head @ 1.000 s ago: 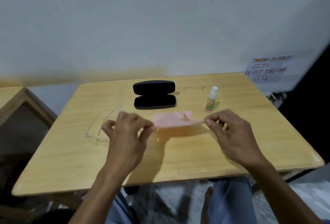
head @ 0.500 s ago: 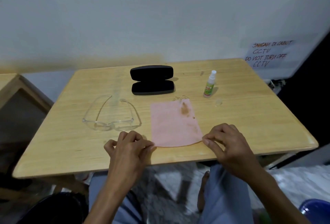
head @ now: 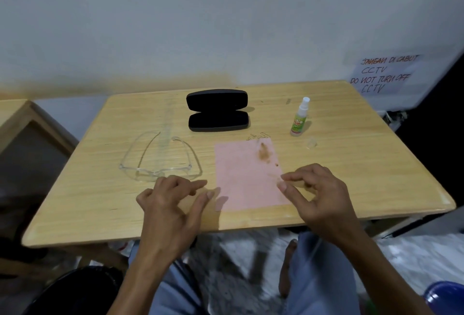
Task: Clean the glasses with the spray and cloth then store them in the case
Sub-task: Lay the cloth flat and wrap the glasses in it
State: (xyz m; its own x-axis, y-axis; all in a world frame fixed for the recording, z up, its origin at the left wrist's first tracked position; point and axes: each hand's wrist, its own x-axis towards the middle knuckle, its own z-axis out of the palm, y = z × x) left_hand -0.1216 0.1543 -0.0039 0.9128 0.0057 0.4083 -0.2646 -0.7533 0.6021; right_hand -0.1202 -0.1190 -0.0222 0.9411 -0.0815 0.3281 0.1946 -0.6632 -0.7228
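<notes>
A pink cloth (head: 244,176) with a brown stain lies flat on the wooden table (head: 364,164). My left hand (head: 173,204) hovers just left of its near corner, fingers loose and holding nothing. My right hand (head: 316,194) is over the cloth's right edge, fingers relaxed, off the cloth. Clear glasses (head: 160,159) lie with arms unfolded left of the cloth. The black case (head: 218,110) lies open at the back. A small spray bottle (head: 299,118) with a white nozzle stands to the right, its clear cap (head: 312,143) lying beside it.
A paper note (head: 384,74) hangs on the wall at the back right. Another wooden table (head: 17,118) stands to the left. My knees in blue trousers (head: 316,277) are below the table's near edge.
The cloth went from being held stretched in the air to lying flat on the table. Both hands have let go of its near corners and opened.
</notes>
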